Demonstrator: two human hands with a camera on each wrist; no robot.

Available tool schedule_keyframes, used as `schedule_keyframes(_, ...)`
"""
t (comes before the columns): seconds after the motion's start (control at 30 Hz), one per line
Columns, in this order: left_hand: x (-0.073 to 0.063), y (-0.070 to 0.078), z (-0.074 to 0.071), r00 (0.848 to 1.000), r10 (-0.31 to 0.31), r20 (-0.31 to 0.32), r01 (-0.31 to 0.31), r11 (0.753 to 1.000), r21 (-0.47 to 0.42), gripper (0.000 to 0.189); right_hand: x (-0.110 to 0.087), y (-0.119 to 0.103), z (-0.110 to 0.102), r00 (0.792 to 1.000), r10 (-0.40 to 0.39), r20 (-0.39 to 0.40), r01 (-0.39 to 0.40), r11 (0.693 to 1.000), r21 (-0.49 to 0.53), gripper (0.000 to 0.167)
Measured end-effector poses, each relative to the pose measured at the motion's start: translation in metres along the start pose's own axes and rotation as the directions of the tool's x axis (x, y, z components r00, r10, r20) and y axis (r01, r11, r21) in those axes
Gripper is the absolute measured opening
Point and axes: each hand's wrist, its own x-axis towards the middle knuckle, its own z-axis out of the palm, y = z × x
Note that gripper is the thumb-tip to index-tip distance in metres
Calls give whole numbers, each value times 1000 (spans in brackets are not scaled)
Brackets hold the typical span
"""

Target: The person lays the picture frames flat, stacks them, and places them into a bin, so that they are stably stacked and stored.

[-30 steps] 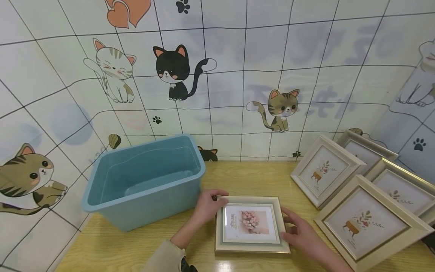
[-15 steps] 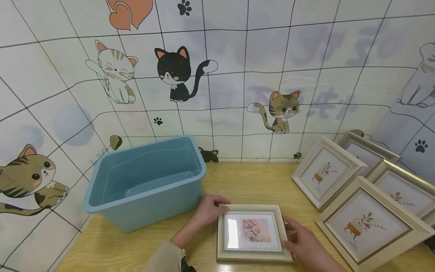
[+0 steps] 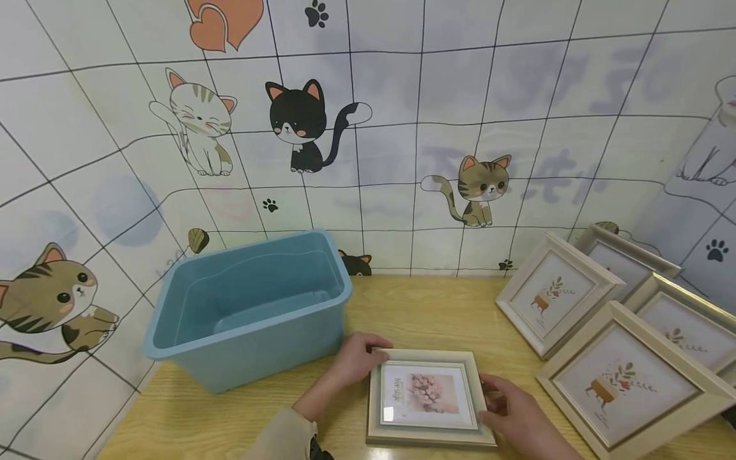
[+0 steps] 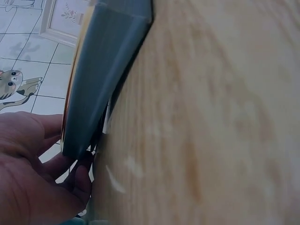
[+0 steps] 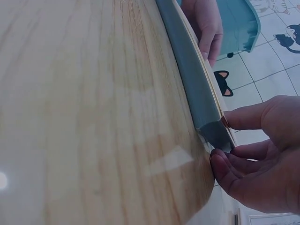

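A cream picture frame (image 3: 428, 396) with a pink flower print lies face up at the front middle of the table in the head view. My left hand (image 3: 358, 358) grips its upper left corner, thumb on the front. At the right edge, my right hand (image 3: 517, 409) holds the frame between thumb and fingers. In the left wrist view, the frame's grey side (image 4: 101, 70) stands slightly off the tabletop near my left hand (image 4: 37, 173), with fingers curled beneath. The right wrist view shows my right hand (image 5: 267, 159) pinching a corner, some fingertips under it.
An open blue plastic tub (image 3: 259, 348) stands on the left of the wooden table (image 3: 425, 313). Several upright picture frames, one a cream frame (image 3: 623, 377) with a plant print, stand close to my right hand. A cat-patterned wall covering (image 3: 391, 153) borders the table behind.
Both hands have drawn the picture frame a little nearer to me. It then stays nearly in place, while the glare on its glass shifts.
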Motion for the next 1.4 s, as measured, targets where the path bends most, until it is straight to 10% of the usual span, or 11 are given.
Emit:
schedule_keyframes(0.87, 3, -3, -1, 1000, 9, -2, -9, 1000, 8, 11, 0, 3, -1, 1000, -3, -3, 3, 1000, -4, 58)
schedule_keyframes(1.1, 3, -1, -1, 1000, -17, 16, 17, 1000, -21, 10, -14, -7, -35, 999, -46, -29, 44, 996, -79, 57)
schedule_keyframes(1.4, 2, -3, -2, 999, -17, 33, 18, 1000, -17, 12, -42, -28, -115, 898, -366, -246, 273, 900, -341, 47)
